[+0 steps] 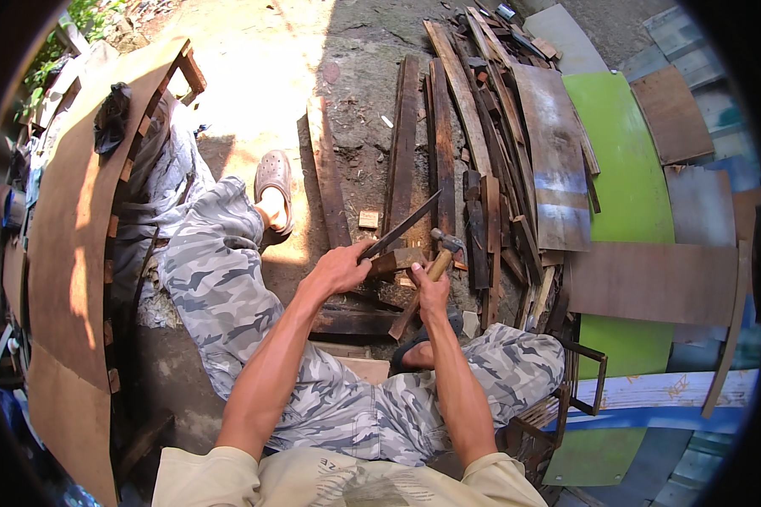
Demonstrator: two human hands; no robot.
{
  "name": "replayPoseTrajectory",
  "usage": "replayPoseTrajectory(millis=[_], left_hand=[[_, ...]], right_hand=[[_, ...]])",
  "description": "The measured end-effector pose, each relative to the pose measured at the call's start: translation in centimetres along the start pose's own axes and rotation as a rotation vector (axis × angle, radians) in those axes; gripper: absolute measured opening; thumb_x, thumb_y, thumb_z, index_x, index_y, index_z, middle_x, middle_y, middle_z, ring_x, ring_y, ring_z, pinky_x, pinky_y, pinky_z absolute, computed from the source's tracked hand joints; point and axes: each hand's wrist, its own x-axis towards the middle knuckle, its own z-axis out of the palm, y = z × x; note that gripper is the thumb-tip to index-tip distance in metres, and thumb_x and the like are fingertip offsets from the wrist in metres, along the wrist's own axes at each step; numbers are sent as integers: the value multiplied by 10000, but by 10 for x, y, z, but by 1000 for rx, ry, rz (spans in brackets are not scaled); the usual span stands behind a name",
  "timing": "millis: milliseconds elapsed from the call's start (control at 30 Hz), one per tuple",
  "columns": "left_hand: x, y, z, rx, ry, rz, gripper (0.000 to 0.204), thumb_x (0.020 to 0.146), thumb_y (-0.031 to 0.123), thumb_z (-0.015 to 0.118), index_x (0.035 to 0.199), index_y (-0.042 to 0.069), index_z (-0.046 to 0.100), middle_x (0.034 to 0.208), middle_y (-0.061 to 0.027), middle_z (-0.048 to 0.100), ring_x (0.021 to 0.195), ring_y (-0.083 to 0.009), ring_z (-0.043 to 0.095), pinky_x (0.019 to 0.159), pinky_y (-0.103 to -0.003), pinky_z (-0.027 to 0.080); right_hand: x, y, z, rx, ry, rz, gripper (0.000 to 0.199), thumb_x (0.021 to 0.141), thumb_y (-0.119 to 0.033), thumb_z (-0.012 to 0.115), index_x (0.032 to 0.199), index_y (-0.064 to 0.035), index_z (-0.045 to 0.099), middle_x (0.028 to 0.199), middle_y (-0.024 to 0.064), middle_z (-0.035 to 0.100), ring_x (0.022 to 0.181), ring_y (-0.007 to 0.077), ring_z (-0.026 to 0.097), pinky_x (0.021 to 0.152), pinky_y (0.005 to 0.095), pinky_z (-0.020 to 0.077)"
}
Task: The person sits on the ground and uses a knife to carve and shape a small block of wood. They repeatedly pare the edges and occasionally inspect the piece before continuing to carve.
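My left hand is closed around the dark handle of a long-bladed knife, whose tapering blade points away and to the right. My right hand grips a claw hammer partway along its wooden handle, with the metal head up and the handle end slanting down toward me. Between the two hands, below the blade, is a short piece of wood. What supports it is hidden, and I cannot tell whether the blade touches it. A dark timber lies crosswise nearer my legs.
Long boards lie ahead, beside a pile of old planks on the right. A small wood block sits on the ground. Plywood stands at left; a green sheet and brown panels lie right. My clog-shod left foot extends forward.
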Motion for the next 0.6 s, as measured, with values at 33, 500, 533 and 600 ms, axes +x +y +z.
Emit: replayPoseTrajectory(millis=[33,500,533,600], left_hand=[[-1,0,-1,-28,12,31,438,999,296,514,1400,123,522,973,-301,691,981,-472,663,864,-520,498],[4,-5,6,63,108,251,349,956,273,591,1274,137,639,928,-246,711,900,-447,670,806,-535,528],[6,-3,5,79,102,262,344,955,272,591,1268,138,642,928,-243,713,898,-444,671,804,-535,530],[10,2,0,124,67,263,346,945,266,609,1257,124,653,927,-244,709,913,-446,669,812,-528,526]], right_hand=[[0,-1,1,-13,-5,1,263,885,-142,790,912,-88,535,971,23,624,842,108,601,775,276,527],[19,-2,-11,97,31,44,213,915,-111,737,954,-107,527,957,10,577,862,154,629,817,364,611],[25,2,-18,103,54,33,210,917,-111,734,961,-105,529,958,14,574,867,159,631,821,373,616],[30,4,-27,124,97,52,211,912,-130,746,948,-106,540,928,-6,578,816,115,568,752,303,512]])
